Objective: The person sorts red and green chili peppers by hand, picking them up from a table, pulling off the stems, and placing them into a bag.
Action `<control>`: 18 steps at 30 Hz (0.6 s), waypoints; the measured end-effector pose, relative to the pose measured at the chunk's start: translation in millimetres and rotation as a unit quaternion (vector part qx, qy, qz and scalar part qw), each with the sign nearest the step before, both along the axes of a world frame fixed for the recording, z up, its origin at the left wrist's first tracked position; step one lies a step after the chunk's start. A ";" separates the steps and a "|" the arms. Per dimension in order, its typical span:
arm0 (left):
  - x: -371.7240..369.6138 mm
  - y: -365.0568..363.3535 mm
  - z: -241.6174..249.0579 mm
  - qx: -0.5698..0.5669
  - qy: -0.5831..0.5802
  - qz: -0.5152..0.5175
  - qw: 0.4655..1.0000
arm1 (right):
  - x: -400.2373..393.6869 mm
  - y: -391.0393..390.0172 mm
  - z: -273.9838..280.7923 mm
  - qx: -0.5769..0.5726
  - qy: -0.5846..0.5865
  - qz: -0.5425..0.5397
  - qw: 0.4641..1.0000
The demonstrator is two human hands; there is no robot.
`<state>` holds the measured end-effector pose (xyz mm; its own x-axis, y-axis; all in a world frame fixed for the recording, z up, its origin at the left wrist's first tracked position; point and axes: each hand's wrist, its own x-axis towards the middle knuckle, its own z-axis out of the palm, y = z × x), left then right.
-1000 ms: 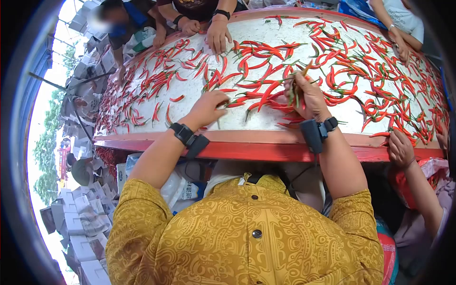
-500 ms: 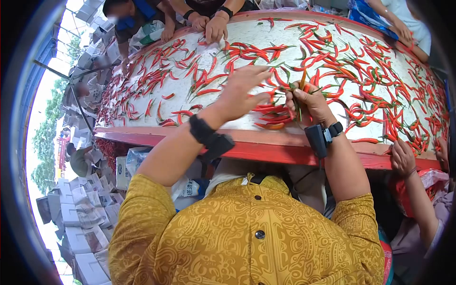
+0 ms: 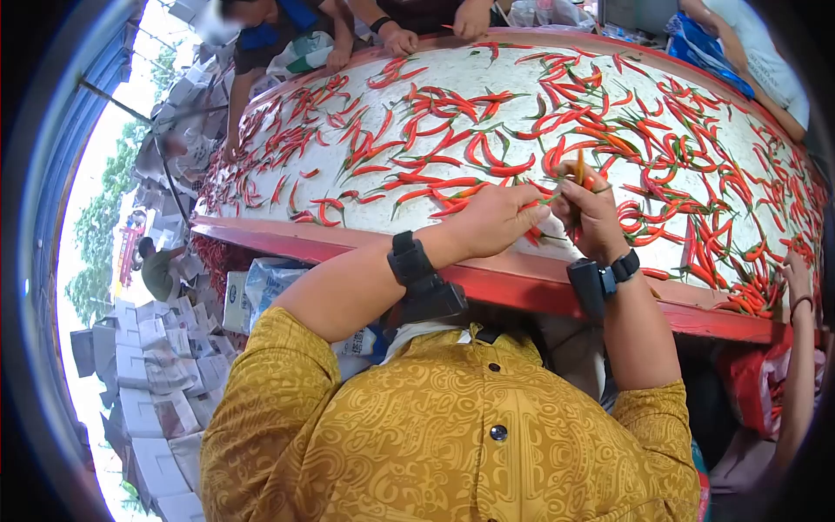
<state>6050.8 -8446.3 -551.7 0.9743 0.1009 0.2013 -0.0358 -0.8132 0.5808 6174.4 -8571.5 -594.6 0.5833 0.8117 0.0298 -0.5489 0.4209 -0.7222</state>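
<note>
My left hand (image 3: 497, 219) is closed in a pinch on a chili pepper (image 3: 532, 205), whose green stem end points toward my other hand. Just to its right, my right hand (image 3: 595, 214) is closed around a few chili peppers. One orange-tipped chili (image 3: 581, 163) stands up out of its fingers; the rest are mostly hidden by the hand. The fingertips of both hands nearly meet above the near edge of a white tabletop (image 3: 365, 228), where many red chilies (image 3: 444, 183) with green stems lie scattered.
A red-painted wooden rim (image 3: 522, 287) borders the table in front of me. Co-workers' hands (image 3: 400, 41) rest at the far edge, and another person's hand (image 3: 796, 277) touches chilies at the right. A red bag (image 3: 752, 383) sits below the right edge; white boxes (image 3: 139, 370) stand at left.
My left hand has come down and right, from open above the chilies to pinching one beside my right hand. The view has shifted slightly. A co-worker's hands at the far edge have moved apart.
</note>
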 end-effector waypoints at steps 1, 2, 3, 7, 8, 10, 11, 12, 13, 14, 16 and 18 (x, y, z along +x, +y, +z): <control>0.0 -3.6 4.1 0.048 0.018 -0.059 0.997 | 12.1 -3.0 -8.2 0.001 0.000 0.006 1.000; -0.3 -6.4 11.6 0.095 0.036 -0.118 0.988 | 36.0 -9.2 -17.9 0.085 0.018 -0.012 0.996; -5.0 -10.3 12.0 0.096 0.038 -0.115 0.988 | 56.7 -16.8 -28.8 0.170 0.036 -0.032 0.984; -24.0 -22.0 -1.7 0.106 0.097 -0.236 0.961 | 83.7 -45.7 -20.6 0.248 0.102 -0.040 0.962; -22.5 -16.4 -8.6 0.083 0.029 -0.165 0.982 | 77.1 -47.7 -22.1 0.204 0.134 -0.044 0.969; -18.4 0.1 -1.2 0.071 -0.016 -0.038 0.997 | 75.9 -48.7 -24.6 0.192 0.133 -0.001 0.972; -18.7 13.8 5.1 0.033 0.005 0.036 0.999 | 81.0 -52.2 -30.7 0.191 0.134 0.004 0.972; -16.1 37.8 2.0 0.141 -0.034 0.068 0.987 | 82.1 -56.9 -28.9 0.161 0.136 -0.015 0.977; -16.2 58.4 3.3 0.239 -0.075 0.115 0.961 | 84.9 -61.9 -28.2 0.130 0.137 -0.037 0.981; -18.6 72.6 4.7 0.333 -0.115 0.158 0.922 | 93.0 -66.5 -35.5 0.160 0.133 -0.012 0.978; -26.8 83.3 5.3 0.311 -0.070 0.138 0.938 | 102.9 -73.5 -40.1 0.172 0.141 -0.005 0.975; -26.3 80.8 -7.8 0.234 0.022 0.062 0.970 | 105.2 -84.5 -32.6 0.170 0.151 -0.004 0.974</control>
